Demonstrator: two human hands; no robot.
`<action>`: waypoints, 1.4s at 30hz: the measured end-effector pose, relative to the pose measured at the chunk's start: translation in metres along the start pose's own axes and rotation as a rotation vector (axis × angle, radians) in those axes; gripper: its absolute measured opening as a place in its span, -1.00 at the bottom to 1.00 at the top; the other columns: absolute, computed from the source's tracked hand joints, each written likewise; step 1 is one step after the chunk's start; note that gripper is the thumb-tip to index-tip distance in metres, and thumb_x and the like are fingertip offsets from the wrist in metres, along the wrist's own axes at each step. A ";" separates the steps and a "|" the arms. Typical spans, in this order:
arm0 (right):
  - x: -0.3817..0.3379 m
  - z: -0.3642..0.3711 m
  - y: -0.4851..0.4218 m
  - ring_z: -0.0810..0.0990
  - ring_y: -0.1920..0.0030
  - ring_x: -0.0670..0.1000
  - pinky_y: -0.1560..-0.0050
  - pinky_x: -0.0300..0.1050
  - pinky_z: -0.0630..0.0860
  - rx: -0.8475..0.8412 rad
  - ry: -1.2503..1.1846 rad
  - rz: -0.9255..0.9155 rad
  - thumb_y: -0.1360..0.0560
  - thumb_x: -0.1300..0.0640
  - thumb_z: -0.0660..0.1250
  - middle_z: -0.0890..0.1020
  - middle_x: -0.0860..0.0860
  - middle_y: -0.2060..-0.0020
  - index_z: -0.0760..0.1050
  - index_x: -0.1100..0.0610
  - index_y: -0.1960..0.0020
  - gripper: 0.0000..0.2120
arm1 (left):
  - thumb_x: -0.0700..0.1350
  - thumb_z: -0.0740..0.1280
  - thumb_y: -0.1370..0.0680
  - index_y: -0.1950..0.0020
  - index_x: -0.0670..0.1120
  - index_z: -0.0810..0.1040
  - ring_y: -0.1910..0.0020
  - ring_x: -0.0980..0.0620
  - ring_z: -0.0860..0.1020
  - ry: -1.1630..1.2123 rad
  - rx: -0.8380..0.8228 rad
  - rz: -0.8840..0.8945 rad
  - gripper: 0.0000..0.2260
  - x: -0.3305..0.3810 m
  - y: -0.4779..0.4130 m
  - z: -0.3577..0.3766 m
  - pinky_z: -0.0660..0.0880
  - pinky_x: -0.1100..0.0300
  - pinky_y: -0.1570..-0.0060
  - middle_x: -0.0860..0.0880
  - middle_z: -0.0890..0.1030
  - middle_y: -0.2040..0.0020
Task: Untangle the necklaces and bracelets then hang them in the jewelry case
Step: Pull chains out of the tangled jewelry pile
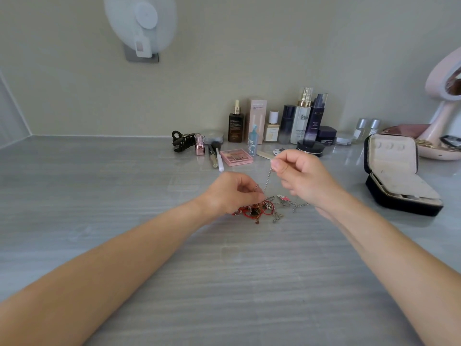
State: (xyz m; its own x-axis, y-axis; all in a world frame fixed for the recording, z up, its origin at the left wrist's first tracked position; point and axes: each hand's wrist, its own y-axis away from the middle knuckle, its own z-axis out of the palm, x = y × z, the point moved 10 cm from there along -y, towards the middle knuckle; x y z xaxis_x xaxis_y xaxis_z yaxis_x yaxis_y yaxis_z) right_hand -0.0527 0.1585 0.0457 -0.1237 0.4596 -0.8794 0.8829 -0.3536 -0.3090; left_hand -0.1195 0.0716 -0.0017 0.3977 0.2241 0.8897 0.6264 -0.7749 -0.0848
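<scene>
The table (pixel 124 183) carried an open case (pixel 396 176) at the right and bottles (pixel 299 121) behind. The left hand (pixel 232 193) pinched the tangle (pixel 267 208), partly hiding it. The right hand (pixel 304 178) pinched a chain (pixel 268 179) lifted from it.

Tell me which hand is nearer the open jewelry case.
Right. The right hand pinches a silver chain left of the jewelry case; the left hand holds the tangle, farther left.
</scene>
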 end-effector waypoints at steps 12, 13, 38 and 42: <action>0.002 -0.013 -0.001 0.27 0.58 -0.19 0.50 -0.36 0.23 0.051 0.083 0.006 -0.53 0.11 0.25 0.36 -0.07 0.51 0.47 0.04 0.28 -0.79 | -0.09 0.41 -0.45 0.29 0.03 0.55 0.32 0.16 0.46 0.172 0.058 -0.050 -0.88 0.000 -0.002 -0.020 0.33 0.27 0.26 0.16 0.55 0.34; 0.004 -0.012 -0.001 0.29 0.58 -0.20 0.49 -0.37 0.25 0.047 0.154 0.007 -0.52 0.10 0.27 0.38 -0.06 0.51 0.48 0.03 0.27 -0.81 | -0.09 0.40 -0.46 0.29 0.02 0.55 0.32 0.15 0.46 0.178 0.062 -0.048 -0.88 0.000 -0.003 -0.020 0.33 0.27 0.26 0.13 0.54 0.34; 0.009 -0.016 -0.003 0.43 0.37 -0.03 0.27 -0.12 0.37 0.033 0.447 -0.024 -0.58 0.10 0.10 0.52 -0.03 0.36 0.32 0.02 0.26 -0.77 | -0.07 0.39 -0.47 0.26 -0.04 0.53 0.35 0.16 0.46 0.016 0.149 -0.141 -0.87 -0.018 -0.007 -0.034 0.34 0.33 0.39 0.03 0.51 0.27; 0.000 -0.011 0.000 0.42 0.43 -0.22 0.31 -0.21 0.34 0.005 0.410 -0.098 -0.58 0.11 0.13 0.50 -0.08 0.34 0.33 -0.05 0.26 -0.76 | -0.08 0.40 -0.47 0.25 -0.05 0.54 0.33 0.14 0.44 -0.007 0.138 -0.127 -0.88 -0.019 -0.006 -0.030 0.36 0.40 0.44 -0.02 0.52 0.21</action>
State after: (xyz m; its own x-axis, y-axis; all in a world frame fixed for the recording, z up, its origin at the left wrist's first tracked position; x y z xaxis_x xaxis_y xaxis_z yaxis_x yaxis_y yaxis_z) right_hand -0.0475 0.1675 0.0502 -0.0161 0.7769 -0.6294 0.8735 -0.2954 -0.3869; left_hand -0.1510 0.0548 -0.0042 0.3136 0.3198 0.8941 0.7576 -0.6519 -0.0327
